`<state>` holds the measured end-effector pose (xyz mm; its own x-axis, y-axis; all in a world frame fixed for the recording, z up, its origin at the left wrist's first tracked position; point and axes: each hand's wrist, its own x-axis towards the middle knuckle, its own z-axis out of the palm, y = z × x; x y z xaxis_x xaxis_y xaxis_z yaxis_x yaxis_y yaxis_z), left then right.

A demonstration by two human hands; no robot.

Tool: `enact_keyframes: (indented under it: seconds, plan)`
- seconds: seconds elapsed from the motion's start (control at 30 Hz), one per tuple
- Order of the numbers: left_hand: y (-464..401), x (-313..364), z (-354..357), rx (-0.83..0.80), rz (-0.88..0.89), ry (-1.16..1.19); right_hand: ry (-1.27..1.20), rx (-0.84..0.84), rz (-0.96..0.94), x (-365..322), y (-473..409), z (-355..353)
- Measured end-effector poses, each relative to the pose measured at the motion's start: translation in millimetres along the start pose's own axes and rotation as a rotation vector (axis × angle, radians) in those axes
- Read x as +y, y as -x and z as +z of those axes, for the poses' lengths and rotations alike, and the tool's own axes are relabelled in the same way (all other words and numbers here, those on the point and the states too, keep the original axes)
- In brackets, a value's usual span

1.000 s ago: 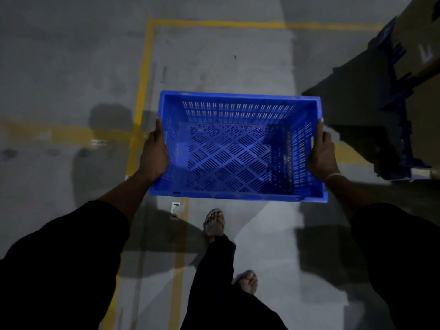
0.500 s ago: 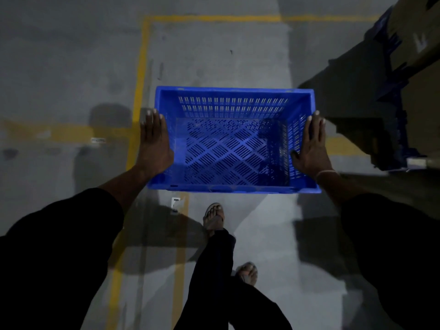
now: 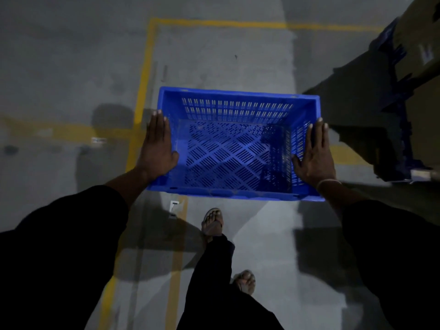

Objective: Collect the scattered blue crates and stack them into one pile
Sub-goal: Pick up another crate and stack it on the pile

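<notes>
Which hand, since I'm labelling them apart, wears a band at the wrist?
The right hand, flat on the blue crate's right side, has a thin pale band at its wrist; the left hand, on the opposite side, has none.

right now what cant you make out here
Head view only:
- Blue crate outer sides and underside: hidden by its own walls.
- Left hand and right hand palms: pressed against the crate rim.
- Dark blue structure at right: shadowed, cut off by the edge.
</notes>
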<state>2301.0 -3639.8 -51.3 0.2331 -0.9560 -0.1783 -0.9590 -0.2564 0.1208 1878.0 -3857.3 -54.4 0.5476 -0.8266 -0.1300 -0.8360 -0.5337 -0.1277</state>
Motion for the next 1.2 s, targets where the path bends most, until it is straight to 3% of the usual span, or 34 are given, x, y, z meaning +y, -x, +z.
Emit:
enact_keyframes:
  seconds: [0.13, 0.23, 0.37, 0.83, 1.2]
  plan:
    - [-5.8, 2.2, -17.5, -0.236, -0.089, -0.008, -0.086, -0.138, -0.018, 4.4, -0.7, -12.1]
    - [-9.7, 18.6, -50.9, -0.345, -0.188, 0.166, -0.270, -0.262, 0.065, -0.5, 2.8, -37.8]
    - [20.4, 61.4, -90.1, -0.418, -0.108, 0.246, -0.510, -0.347, 0.214, -26.2, 41.5, -82.2]
    - [170.0, 224.6, -231.3, -0.351, 0.210, 0.531, -0.711, 0.014, 0.421, -63.0, 259.0, -230.0]
    - [159.2, 299.5, -258.2, -0.368, 0.519, 0.495, -0.805, 0.327, 0.736, -58.0, 374.5, -253.3]
